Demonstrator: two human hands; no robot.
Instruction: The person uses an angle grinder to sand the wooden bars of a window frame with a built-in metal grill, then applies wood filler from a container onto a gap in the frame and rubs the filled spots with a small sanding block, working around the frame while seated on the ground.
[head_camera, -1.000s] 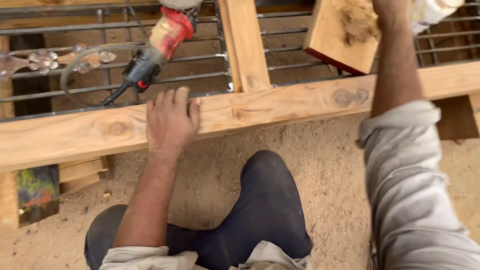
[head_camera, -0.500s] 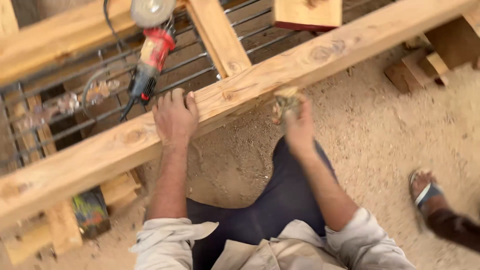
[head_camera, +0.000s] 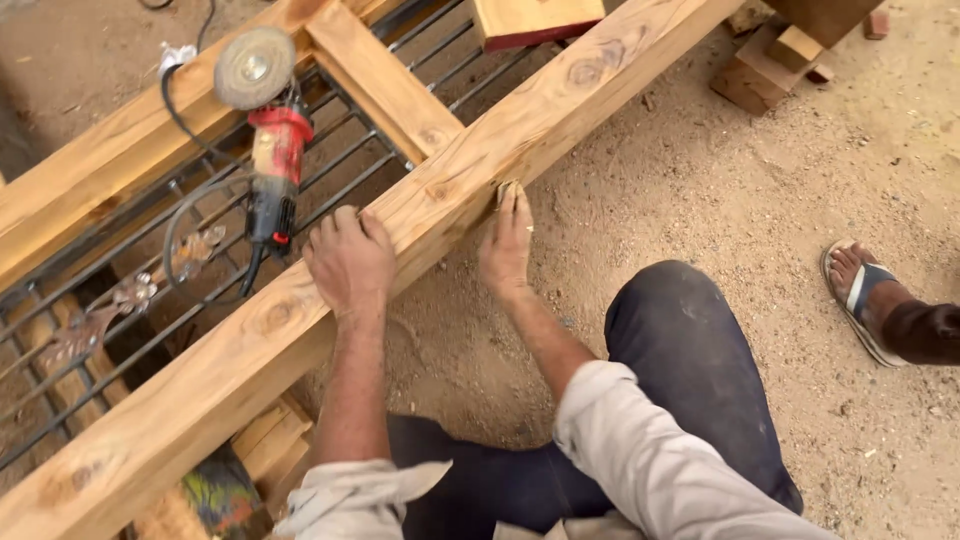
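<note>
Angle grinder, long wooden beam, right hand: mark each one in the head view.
angle grinder (head_camera: 278, 150): head view, on its red body.
long wooden beam (head_camera: 250, 325): head view, on its bare top face, left of the hands.
right hand (head_camera: 508, 250): head view, on the back of the hand.

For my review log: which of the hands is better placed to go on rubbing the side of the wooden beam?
Probably the right hand: it presses a small piece of sandpaper against the side of the wooden beam. The left hand lies flat on top, bracing it.
</note>
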